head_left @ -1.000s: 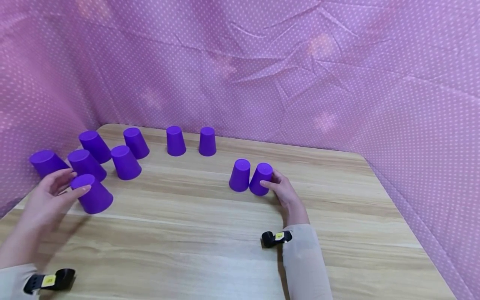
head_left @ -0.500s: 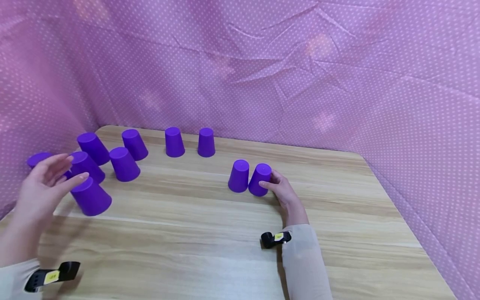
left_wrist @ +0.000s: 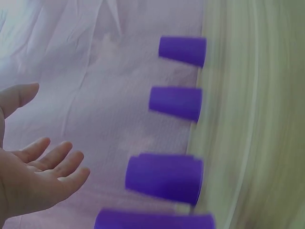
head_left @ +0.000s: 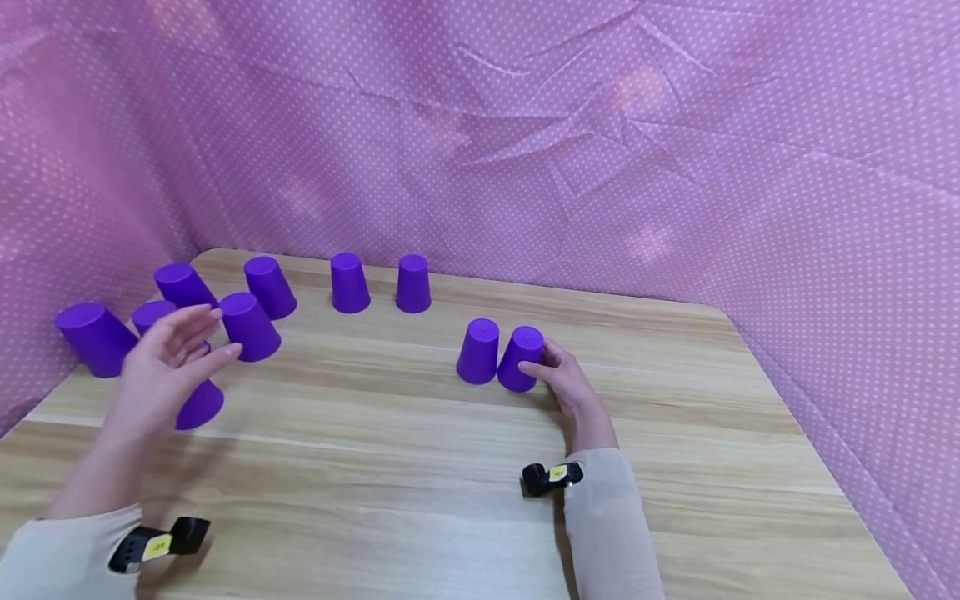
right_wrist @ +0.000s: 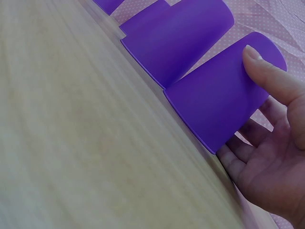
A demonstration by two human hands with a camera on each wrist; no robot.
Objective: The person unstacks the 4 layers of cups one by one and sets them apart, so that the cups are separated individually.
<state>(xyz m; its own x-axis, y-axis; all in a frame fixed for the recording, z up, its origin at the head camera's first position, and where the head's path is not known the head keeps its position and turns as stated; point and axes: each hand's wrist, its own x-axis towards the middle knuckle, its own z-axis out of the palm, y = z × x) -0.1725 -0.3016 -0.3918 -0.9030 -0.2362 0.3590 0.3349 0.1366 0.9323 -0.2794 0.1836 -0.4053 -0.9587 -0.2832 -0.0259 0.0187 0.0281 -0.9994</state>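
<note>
With thumb and fingers, my right hand [head_left: 572, 387] holds an upside-down purple cup [head_left: 513, 367] at its right side; the cup's rim stands on the table in the right wrist view [right_wrist: 217, 93]. Close against it on the left is a second purple cup [head_left: 477, 354]. My left hand [head_left: 161, 371] hovers over the left group with fingers loosely spread and nothing between them, also plain in the left wrist view. Nearest its fingertips in the head view is a purple cup [head_left: 258, 333]. The hand partly covers one cup [head_left: 201, 407] and another behind it [head_left: 148, 312].
More upside-down purple cups stand on the wooden table [head_left: 420, 467]: one at the far left [head_left: 96, 340], two at the back left, and two along the back edge [head_left: 349, 285]. A pink dotted cloth [head_left: 480, 150] hangs behind and beside the table.
My left hand has moved away from the front left cup, rising and then shifting right across the group. The far left cup shows fully again. My right hand has stayed on its cup.
</note>
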